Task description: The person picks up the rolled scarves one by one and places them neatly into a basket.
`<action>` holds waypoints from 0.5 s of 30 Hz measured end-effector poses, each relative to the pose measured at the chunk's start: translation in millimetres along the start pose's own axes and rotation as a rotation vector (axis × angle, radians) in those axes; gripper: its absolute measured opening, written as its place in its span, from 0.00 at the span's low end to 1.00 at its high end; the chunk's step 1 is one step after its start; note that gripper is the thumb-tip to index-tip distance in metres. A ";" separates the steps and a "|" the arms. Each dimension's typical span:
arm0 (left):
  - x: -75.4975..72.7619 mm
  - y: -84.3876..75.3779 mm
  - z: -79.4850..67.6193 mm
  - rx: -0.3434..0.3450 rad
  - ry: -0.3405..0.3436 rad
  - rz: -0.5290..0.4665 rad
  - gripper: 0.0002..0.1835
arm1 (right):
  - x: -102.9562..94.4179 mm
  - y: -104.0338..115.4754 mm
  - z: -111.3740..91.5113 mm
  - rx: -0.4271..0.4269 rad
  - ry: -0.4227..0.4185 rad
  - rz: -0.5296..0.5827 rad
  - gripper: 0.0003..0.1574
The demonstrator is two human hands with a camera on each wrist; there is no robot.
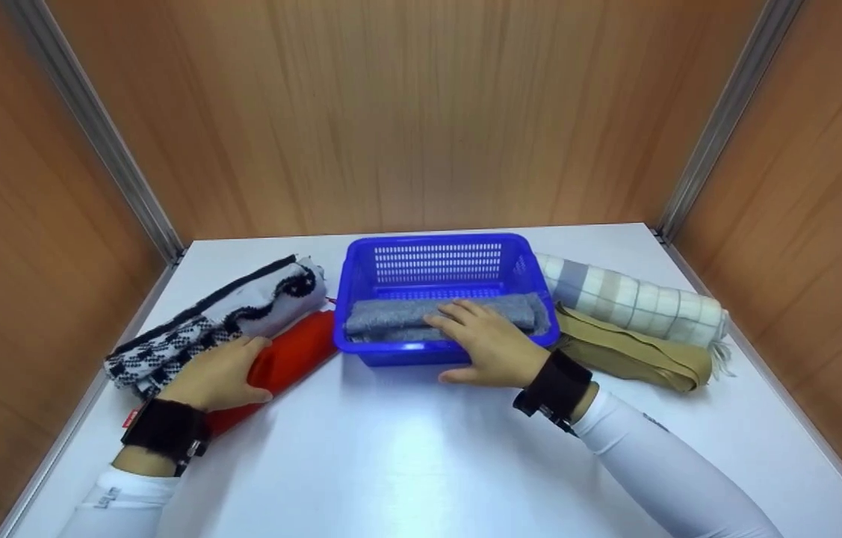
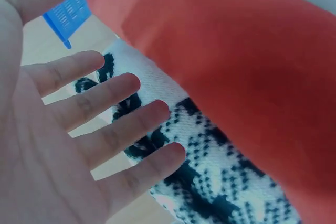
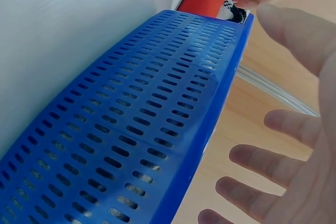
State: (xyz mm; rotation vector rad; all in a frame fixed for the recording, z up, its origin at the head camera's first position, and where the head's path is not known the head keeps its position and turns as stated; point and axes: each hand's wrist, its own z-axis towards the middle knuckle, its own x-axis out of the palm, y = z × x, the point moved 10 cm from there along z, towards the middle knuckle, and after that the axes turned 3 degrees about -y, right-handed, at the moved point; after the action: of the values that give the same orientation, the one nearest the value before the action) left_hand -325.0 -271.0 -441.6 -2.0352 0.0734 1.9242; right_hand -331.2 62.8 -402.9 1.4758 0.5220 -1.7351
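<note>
A folded grey cloth (image 1: 391, 315) lies along the near side of a blue plastic basket (image 1: 435, 347). My right hand (image 1: 491, 340) is above it at the basket's near rim, fingers extended; whether they touch the cloth cannot be told. To the left, my left hand (image 1: 223, 373) hovers over or beside a rolled red cloth (image 1: 293, 353), and in the left wrist view its fingers (image 2: 118, 142) are spread and hold nothing. Beyond the red cloth is a rolled black-and-white knitted scarf (image 1: 264, 302), partly hidden by the left hand.
Right of the basket lie a rolled cream plaid scarf (image 1: 637, 302) with a fringe and a folded khaki cloth (image 1: 633, 350). All rest on a white table (image 1: 391, 463), with wood-grain panels (image 1: 421, 112) at the back and both sides.
</note>
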 end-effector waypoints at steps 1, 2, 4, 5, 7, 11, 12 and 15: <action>1.2 2.4 -1.9 -0.008 0.007 -0.005 0.45 | 0.2 0.6 0.2 -0.003 -0.001 -0.003 0.56; 2.6 5.1 -3.8 -0.018 0.016 -0.010 0.45 | 0.4 1.0 0.5 -0.005 -0.002 -0.005 0.56; 4.3 10.1 -8.3 -0.039 0.034 -0.021 0.46 | 0.7 1.0 0.9 -0.006 -0.004 -0.007 0.56; 4.9 12.5 -10.4 -0.044 0.041 -0.023 0.47 | 0.7 0.8 1.2 -0.004 -0.005 -0.007 0.56; 6.7 17.7 -14.5 -0.050 0.054 -0.027 0.49 | 0.6 0.6 1.7 -0.002 -0.007 -0.008 0.56; 12.0 28.8 -19.7 -0.052 0.061 -0.016 0.50 | 0.3 2.1 3.0 -0.008 -0.012 -0.008 0.56; 13.8 31.1 -20.8 -0.056 0.065 -0.016 0.50 | 0.5 2.8 3.3 -0.012 -0.014 -0.009 0.56; 17.5 35.9 -24.0 -0.068 0.074 -0.016 0.49 | 1.6 5.3 4.1 -0.026 -0.016 -0.009 0.56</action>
State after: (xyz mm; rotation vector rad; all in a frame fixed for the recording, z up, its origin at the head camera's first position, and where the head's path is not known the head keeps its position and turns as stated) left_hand -310.1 -308.1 -465.5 -2.1443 0.0092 1.8652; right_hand -329.7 56.1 -402.6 1.4418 0.5417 -1.7394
